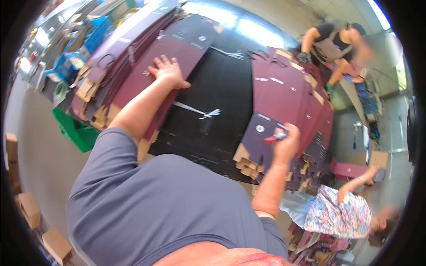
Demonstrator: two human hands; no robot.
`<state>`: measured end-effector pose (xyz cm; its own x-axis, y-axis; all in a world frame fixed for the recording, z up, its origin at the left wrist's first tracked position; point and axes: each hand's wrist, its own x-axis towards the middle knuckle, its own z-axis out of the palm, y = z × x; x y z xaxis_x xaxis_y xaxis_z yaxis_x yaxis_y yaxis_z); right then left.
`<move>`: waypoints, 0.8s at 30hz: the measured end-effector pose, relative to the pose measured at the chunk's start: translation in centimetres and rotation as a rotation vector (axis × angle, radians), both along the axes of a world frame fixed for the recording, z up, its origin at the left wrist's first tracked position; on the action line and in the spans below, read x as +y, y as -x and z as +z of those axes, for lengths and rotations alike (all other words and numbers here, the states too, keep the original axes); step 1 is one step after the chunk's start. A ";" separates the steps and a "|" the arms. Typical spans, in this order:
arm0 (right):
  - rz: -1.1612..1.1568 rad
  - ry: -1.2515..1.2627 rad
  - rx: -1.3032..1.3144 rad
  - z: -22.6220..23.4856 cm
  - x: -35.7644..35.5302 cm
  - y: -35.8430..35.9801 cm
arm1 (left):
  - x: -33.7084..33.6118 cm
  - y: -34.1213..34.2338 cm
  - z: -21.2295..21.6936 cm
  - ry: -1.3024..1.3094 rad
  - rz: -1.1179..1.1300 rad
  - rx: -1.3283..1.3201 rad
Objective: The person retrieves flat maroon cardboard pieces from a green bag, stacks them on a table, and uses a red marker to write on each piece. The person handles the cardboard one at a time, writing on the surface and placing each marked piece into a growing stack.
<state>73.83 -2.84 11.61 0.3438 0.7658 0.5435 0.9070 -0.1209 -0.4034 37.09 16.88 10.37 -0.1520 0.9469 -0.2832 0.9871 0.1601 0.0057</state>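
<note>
My left hand (167, 73) lies with fingers spread on the top sheet of a stack of flat maroon cardboard box blanks (177, 46) on the left. My right hand (290, 141) is closed around a small red and grey-blue tool (271, 138), too blurred to name. It is over the near part of another pile of maroon blanks (277, 99), fanned out on the right. Between the piles shows a black tabletop (222, 84). A knotted white strap (208, 114) lies across it, and a second strap (230, 54) lies farther back.
A gloved worker (333, 48) stands at the pile's far right. Another person in a flowered top (339, 213) handles a maroon piece (350, 170) at right. Blue cartons (91, 40) and a green bag (75, 131) sit at left; brown boxes (57, 244) stand lower left.
</note>
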 end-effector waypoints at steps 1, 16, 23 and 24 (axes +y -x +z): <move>0.137 0.063 0.016 -0.7 0.7 1.6 | -0.3 -0.5 0.4 0.044 0.003 -0.025; 0.009 0.679 -0.394 -9.8 5.0 0.1 | -1.2 4.0 10.6 -0.287 -0.627 -0.039; -0.069 0.771 -0.373 -8.4 6.6 -6.5 | -1.1 5.5 15.4 -0.822 -0.723 -0.145; -0.075 0.758 -0.368 -8.3 6.8 -7.2 | -0.6 6.2 15.6 -0.885 -0.784 -0.208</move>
<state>81.03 3.92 3.34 0.3096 0.9506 -0.0212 0.9435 -0.3044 0.1308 30.90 16.32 25.95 0.5246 0.6401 0.5613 0.7813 -0.6239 -0.0186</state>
